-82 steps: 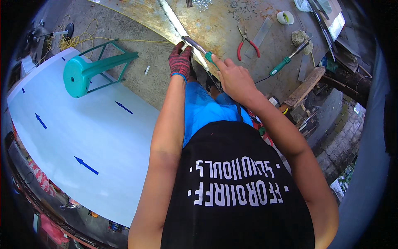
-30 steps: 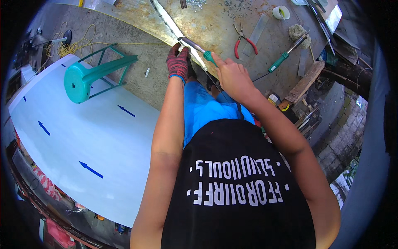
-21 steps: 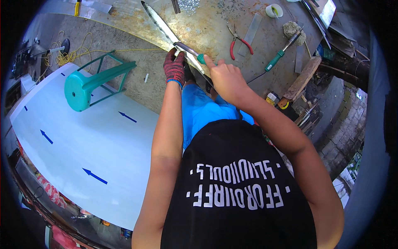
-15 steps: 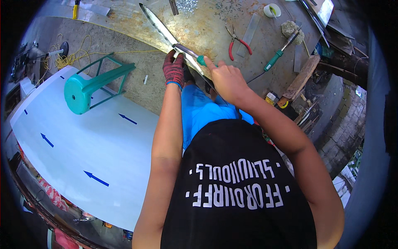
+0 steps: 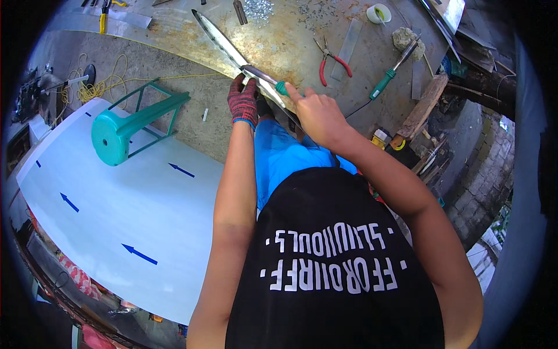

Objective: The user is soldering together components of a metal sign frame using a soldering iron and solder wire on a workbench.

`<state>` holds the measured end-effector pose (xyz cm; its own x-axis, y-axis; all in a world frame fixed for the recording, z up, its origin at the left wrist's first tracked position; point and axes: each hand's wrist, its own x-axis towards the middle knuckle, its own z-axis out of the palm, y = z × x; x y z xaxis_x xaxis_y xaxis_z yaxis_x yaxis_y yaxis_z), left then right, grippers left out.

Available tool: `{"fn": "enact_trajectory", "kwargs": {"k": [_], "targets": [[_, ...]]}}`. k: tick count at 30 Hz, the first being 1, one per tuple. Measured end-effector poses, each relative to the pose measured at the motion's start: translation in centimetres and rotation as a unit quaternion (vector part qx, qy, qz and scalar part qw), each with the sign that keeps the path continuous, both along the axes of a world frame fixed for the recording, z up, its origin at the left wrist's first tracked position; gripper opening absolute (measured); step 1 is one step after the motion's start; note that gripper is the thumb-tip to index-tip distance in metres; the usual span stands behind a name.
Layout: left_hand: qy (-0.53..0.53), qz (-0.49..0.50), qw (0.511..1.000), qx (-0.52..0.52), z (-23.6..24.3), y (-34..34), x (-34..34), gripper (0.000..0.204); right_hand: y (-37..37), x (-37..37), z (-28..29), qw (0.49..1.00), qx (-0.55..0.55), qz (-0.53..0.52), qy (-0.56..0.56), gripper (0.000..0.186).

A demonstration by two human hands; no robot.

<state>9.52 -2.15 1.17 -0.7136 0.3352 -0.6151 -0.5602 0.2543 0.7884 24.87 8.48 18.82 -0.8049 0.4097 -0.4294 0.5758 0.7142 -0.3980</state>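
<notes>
A long, narrow, folded metal piece lies slantwise across the near edge of the worktable, its shiny surface lit brightly. My left hand, in a red and black knit glove, is closed around its lower part. Bare, my right hand grips the green handle of a soldering iron. The iron's dark metal end meets the metal piece just above my gloved fingers; the exact contact is too small to make out. Red-handled pliers lie with jaws apart beside a flat metal strip, to the right.
Another green-handled soldering iron leans on a rough stone. Near the back stand a small white cup and a heap of metal bits. A green stool lies tipped on a white sheet at left.
Both hands keep their hold, and the soldering iron's end has shifted very slightly toward the left along the metal piece. The whole view has tilted a little.
</notes>
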Motion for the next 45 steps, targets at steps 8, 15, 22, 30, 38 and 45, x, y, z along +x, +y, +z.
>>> {"fn": "enact_trajectory", "kwargs": {"k": [8, 15, 22, 30, 38, 45], "targets": [[-0.007, -0.028, 1.000, -0.011, 0.5, -0.1, -0.1, 0.047, -1.0, -0.3, -0.1, 0.999, 0.010, 0.019, -0.034, 0.050], [-0.013, -0.047, 0.999, -0.009, -0.3, -0.4, -0.4, 0.050, -0.2, 0.3, -0.5, 0.999, -0.019, -0.020, 0.017, 0.052], [0.006, -0.009, 1.000, -0.012, 0.8, 0.3, 0.2, 0.044, -0.1, -0.5, 0.5, 0.999, -0.029, -0.013, -0.023, 0.065], [0.001, 0.001, 1.000, 0.003, 0.3, 0.2, 0.1, 0.044, -0.7, 0.6, -0.8, 1.000, -0.018, -0.024, 0.007, 0.069], [-0.008, 0.004, 1.000, 0.007, 0.3, 0.2, 0.0, 0.045, 0.6, -0.5, 0.2, 0.999, -0.029, 0.015, -0.008, 0.064], [-0.006, -0.001, 1.000, 0.006, 0.3, 0.1, 0.1, 0.046, 0.3, 0.2, -0.5, 1.000, -0.012, -0.005, 0.017, 0.058]]}}
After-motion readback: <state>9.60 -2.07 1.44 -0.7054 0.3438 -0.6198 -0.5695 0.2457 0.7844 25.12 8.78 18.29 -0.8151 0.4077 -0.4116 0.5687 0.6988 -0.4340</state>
